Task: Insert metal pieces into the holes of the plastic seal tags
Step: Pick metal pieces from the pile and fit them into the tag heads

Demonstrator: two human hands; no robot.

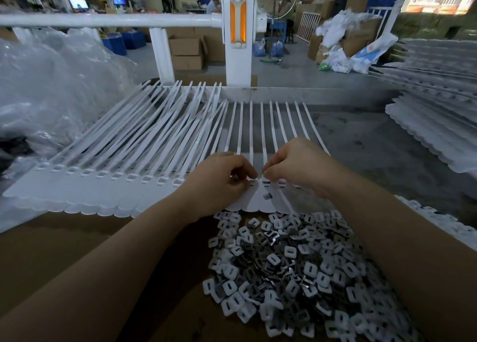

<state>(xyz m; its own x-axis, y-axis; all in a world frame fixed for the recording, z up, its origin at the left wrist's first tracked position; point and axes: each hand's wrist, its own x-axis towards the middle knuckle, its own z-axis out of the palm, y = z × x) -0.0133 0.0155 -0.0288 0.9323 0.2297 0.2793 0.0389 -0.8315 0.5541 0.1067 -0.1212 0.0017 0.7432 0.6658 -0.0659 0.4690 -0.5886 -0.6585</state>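
Observation:
A strip of joined white plastic seal tags (85, 189) lies across the table, tails fanning away from me. My left hand (219, 179) and my right hand (296, 166) hover together over the tag heads at the strip's middle, fingers curled, fingertips nearly touching above a tag hole. Each seems to pinch something small; what is held is hidden by the fingers. One loose metal piece (267, 196) lies on a tag flag just below my right hand. A heap of small metal pieces and white caps (296, 267) covers the cardboard in front of me.
Crumpled clear plastic bags (51, 83) pile up at the left. Stacks of more tag strips (433, 125) lie at the right. A white railing with a post (237, 40) stands behind the table. Brown cardboard (51, 243) lines the near edge.

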